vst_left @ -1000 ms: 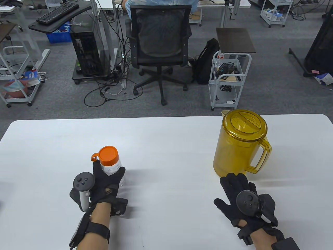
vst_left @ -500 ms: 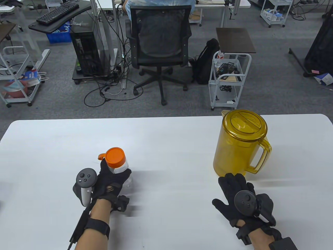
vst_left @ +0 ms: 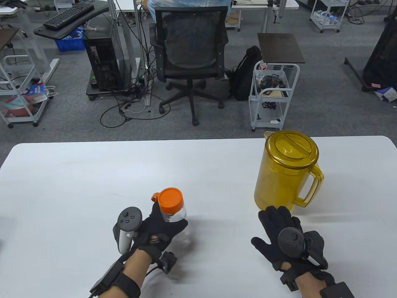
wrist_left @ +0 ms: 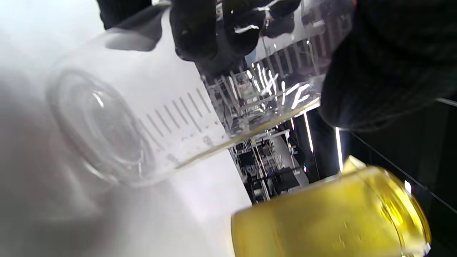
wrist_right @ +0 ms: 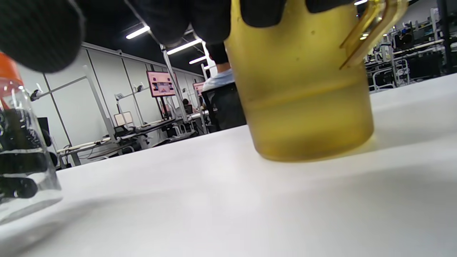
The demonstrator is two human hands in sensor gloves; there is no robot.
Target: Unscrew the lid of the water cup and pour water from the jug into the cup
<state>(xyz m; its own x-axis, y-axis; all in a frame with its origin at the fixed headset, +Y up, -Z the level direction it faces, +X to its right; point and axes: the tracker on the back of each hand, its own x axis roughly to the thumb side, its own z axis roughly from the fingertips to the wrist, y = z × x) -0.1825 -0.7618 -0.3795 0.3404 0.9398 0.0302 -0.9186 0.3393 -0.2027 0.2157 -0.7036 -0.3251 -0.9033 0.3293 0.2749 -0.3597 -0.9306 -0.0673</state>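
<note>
clear plastic cup (vst_left: 176, 222) with its orange lid (vst_left: 170, 200) on top stands upright low in the middle, held by the left hand (vst_left: 158, 228), while the right hand (vst_left: 283, 231) lies flat and open near the yellow jug (vst_left: 287, 170).

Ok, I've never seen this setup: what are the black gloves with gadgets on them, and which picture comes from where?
Those are a person's hands in sensor gloves, each with a tracker strapped on its back. The big picture looks down at the white table; the other two come from cameras on the wrists. The left hand grips a clear water cup, its orange lid on. The right hand lies flat, fingers straight, just in front of the yellow jug, holding nothing. The jug stands upright with its lid on.
</note>
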